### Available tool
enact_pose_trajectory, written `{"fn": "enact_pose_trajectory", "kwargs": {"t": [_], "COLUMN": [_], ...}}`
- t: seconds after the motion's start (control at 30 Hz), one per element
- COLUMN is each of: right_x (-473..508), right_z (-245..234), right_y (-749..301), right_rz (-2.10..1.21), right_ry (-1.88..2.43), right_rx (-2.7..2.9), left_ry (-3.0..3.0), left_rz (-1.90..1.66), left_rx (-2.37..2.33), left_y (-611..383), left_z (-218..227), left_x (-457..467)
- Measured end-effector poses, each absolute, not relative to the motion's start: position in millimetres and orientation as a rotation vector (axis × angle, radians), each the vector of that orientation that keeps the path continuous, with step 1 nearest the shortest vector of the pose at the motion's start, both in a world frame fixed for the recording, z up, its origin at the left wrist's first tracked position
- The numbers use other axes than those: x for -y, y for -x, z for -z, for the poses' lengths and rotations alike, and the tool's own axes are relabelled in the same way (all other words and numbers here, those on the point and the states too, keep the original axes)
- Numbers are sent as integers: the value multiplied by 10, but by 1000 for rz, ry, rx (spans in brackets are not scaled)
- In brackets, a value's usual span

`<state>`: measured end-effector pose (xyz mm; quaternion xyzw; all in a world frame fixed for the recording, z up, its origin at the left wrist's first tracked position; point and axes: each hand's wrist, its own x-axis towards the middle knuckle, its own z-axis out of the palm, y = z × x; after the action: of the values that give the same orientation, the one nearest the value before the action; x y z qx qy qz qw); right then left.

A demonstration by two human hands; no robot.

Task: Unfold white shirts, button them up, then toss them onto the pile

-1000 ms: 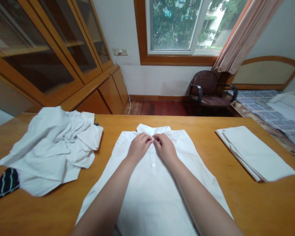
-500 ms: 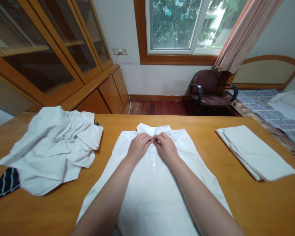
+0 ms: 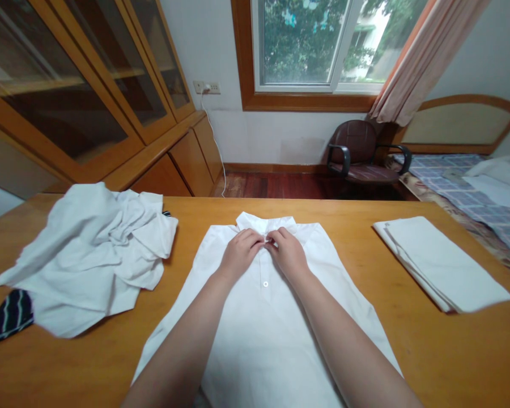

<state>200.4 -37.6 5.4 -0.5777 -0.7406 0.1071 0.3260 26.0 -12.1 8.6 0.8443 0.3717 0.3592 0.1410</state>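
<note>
A white collared shirt lies front side up on the wooden table, its collar toward the far edge. My left hand pinches the front placket just below the collar. Facing it, my right hand also has its fingertips closed on the placket, almost touching the left ones. What sits between the fingertips, perhaps a button, is too small and covered to make out. Lower on the placket a white button shows.
On the left a crumpled white cloth lies over a dark striped cloth. A folded white cloth is at the right. Beyond the table stand a glass-door cabinet, an office chair and a bed.
Both hands stay at the collar opening, with only slight shifts of the fingertips. The shirt and the other cloths keep their places.
</note>
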Motion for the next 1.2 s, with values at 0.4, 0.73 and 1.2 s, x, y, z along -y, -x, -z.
{"fn": "enact_pose_trajectory", "kwargs": {"t": [0.4,0.73,1.2], "right_x": [369,384,389], "right_z": [-41,-67,-107], "right_y": [-2018,-2013,-2044], "right_rz": [-265,-337,-447], "right_ry": [1488,1489,1395], "right_rx": [1901,1819,1627], "left_ry": [-2176,-2133,-2081], "left_rz": [-1088,-1130,-1152], "left_rx": [-1070,-1105,-1156], "left_y": [-260,-268,-271], "left_z": [-94,-144,-165], "left_x": [98,131,125]}}
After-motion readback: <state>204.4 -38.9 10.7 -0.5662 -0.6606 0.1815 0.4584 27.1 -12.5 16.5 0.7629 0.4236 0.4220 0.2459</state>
